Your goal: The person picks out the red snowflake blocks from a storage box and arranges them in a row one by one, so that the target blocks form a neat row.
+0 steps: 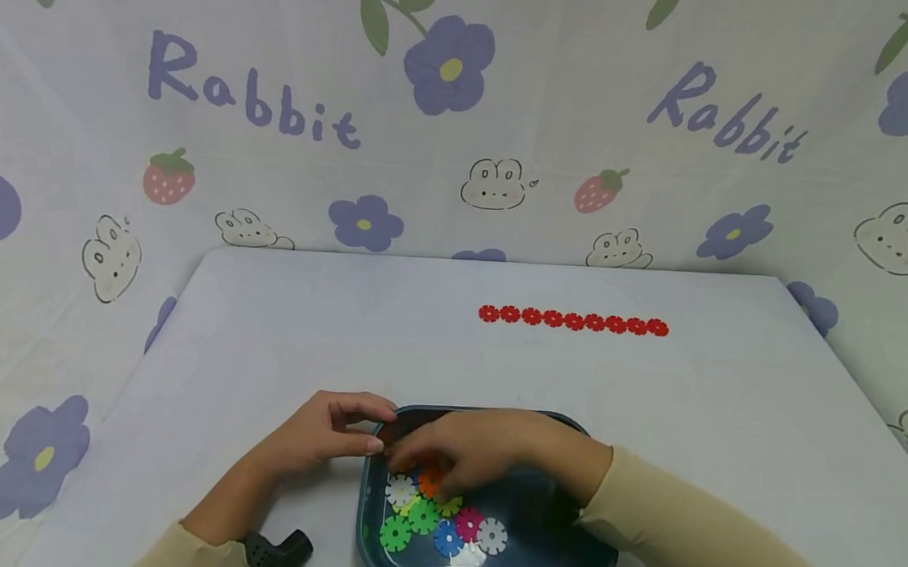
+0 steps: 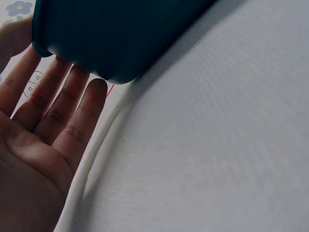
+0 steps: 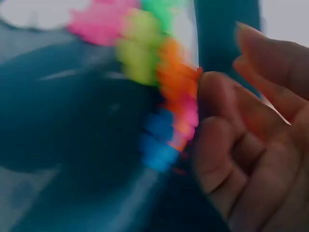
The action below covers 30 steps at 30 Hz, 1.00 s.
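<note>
A dark teal tray holds several toothed plastic discs: green, white, blue, pink and orange. My right hand reaches into its left part, fingers bent beside the orange discs. Blur hides whether a disc is between those fingers. At the tray's upper left corner, my left hand touches the rim. The left wrist view has its fingers nearly straight against the tray's outer wall. Farther back lies a row of several red discs, edge to edge.
A white table carries everything. Behind it hangs a cloth printed with rabbits, flowers and strawberries. A black curved object is at my left wrist. The tray's raised walls surround the loose discs.
</note>
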Each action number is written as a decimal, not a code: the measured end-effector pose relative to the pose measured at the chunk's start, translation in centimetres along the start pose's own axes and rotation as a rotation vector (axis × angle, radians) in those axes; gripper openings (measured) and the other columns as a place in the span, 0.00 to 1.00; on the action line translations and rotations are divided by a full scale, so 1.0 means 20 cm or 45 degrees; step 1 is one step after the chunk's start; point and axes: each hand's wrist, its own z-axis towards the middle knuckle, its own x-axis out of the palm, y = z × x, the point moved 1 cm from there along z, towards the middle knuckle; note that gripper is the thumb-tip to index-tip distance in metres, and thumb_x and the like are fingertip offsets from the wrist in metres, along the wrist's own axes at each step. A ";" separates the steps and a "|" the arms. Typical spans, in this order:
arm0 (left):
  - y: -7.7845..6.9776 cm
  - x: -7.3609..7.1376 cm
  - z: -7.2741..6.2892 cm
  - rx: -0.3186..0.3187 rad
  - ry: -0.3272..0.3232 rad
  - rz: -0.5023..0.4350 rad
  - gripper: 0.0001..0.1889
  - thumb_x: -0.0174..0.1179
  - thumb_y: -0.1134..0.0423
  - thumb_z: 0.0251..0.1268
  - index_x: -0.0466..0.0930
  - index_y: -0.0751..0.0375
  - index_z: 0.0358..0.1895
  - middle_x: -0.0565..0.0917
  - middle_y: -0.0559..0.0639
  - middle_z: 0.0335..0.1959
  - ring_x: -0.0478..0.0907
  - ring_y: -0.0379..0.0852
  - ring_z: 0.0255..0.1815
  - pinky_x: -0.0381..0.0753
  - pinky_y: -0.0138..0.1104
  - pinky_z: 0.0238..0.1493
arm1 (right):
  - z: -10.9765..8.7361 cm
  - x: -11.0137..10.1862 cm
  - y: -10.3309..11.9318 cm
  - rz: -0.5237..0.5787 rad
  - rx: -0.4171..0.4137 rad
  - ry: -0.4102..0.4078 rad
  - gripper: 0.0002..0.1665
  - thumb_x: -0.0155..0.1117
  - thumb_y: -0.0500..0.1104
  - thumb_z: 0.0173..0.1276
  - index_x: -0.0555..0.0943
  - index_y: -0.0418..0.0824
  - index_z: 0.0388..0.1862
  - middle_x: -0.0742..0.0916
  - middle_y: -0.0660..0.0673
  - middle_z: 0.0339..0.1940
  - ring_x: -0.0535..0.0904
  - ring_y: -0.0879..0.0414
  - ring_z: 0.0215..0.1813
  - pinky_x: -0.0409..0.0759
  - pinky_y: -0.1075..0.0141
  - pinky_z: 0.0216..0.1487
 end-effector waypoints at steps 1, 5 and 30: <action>0.00 0.00 0.00 0.006 0.005 -0.001 0.16 0.66 0.69 0.61 0.81 0.66 0.52 0.82 0.59 0.58 0.78 0.44 0.61 0.78 0.34 0.60 | 0.01 0.02 0.00 -0.028 0.037 0.008 0.27 0.69 0.41 0.64 0.78 0.53 0.63 0.83 0.58 0.58 0.77 0.64 0.52 0.78 0.68 0.56; 0.00 0.00 0.01 0.013 0.018 0.003 0.15 0.65 0.69 0.62 0.82 0.64 0.53 0.82 0.56 0.57 0.77 0.45 0.61 0.77 0.34 0.61 | 0.02 0.02 -0.01 -0.043 0.144 -0.090 0.25 0.70 0.38 0.63 0.81 0.52 0.59 0.85 0.57 0.51 0.78 0.64 0.49 0.80 0.69 0.54; -0.02 0.01 0.00 -0.010 -0.001 0.037 0.16 0.66 0.68 0.62 0.81 0.65 0.53 0.81 0.58 0.59 0.77 0.42 0.61 0.78 0.31 0.59 | -0.02 0.16 0.02 -0.647 0.379 -0.228 0.06 0.73 0.45 0.61 0.88 0.50 0.38 0.83 0.52 0.33 0.76 0.63 0.29 0.83 0.72 0.40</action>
